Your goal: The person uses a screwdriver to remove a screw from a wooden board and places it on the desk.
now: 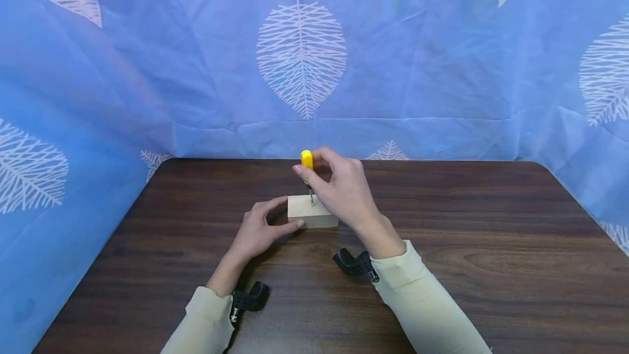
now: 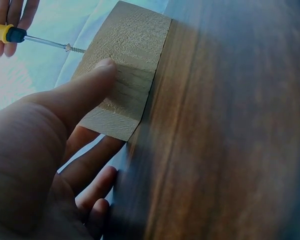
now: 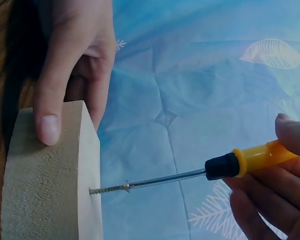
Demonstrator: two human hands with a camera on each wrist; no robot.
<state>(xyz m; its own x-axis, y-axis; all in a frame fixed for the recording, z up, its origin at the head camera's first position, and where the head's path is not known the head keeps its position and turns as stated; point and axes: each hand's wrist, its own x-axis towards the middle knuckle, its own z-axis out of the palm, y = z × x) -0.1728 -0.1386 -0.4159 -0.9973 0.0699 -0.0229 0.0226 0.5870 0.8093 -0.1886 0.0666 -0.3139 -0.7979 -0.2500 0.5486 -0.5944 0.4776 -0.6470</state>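
Observation:
A pale wooden block [image 1: 314, 218] lies on the dark table. My left hand [image 1: 260, 227] grips its left end, thumb on the near side and fingers behind. Out of the block's top stands a screw [image 3: 109, 190], its tip in the wood and most of its thread showing. My right hand [image 1: 346, 187] holds a screwdriver [image 3: 260, 159] by its yellow handle, between thumb and fingers. The screwdriver's metal shaft [image 2: 45, 41] meets the screw head, nearly in line with the screw.
The dark wood-grain table [image 1: 491, 245] reaches back to a blue cloth [image 1: 393, 59] printed with white leaves, which also hangs at both sides. Black wrist mounts [image 1: 351, 262] stick out from both sleeves, close over the table.

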